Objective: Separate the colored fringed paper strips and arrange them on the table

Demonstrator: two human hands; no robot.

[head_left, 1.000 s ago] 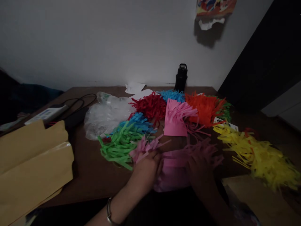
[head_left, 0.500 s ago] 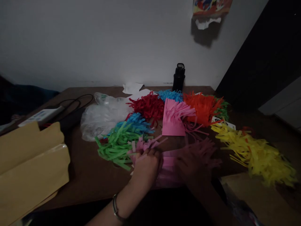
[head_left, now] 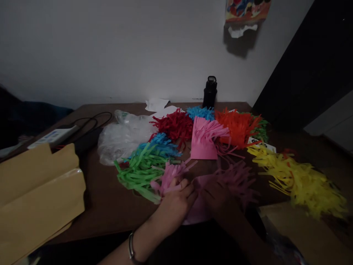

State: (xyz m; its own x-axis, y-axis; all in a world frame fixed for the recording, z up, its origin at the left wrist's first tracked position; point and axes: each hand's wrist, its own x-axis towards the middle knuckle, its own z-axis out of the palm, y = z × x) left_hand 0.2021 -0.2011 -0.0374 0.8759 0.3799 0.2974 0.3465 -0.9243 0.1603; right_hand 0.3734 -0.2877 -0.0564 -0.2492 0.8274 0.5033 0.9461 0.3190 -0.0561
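My left hand (head_left: 176, 200) is closed on a strip of pink fringed paper (head_left: 172, 175) at the near edge of the brown table (head_left: 110, 195). My right hand (head_left: 215, 195) lies in shadow just to its right, fingers curled over the same pink fringed paper, whose darker fringe (head_left: 234, 180) spreads to the right. Both hands nearly touch. Beyond them lies another pink fringed sheet (head_left: 204, 141). Green fringe (head_left: 140, 169) lies close to my left hand.
Piles of fringed paper lie around: red (head_left: 175, 125), blue (head_left: 162, 145), orange (head_left: 238, 127), yellow (head_left: 300, 180). A black bottle (head_left: 210, 92) stands at the wall. A clear plastic bag (head_left: 124, 134), a power strip (head_left: 52, 135) with cables and brown envelopes (head_left: 38, 195) lie left.
My hands have drawn closer together and slightly toward me, bunching the pink fringed paper. The fringe by my left hand now stands more upright.
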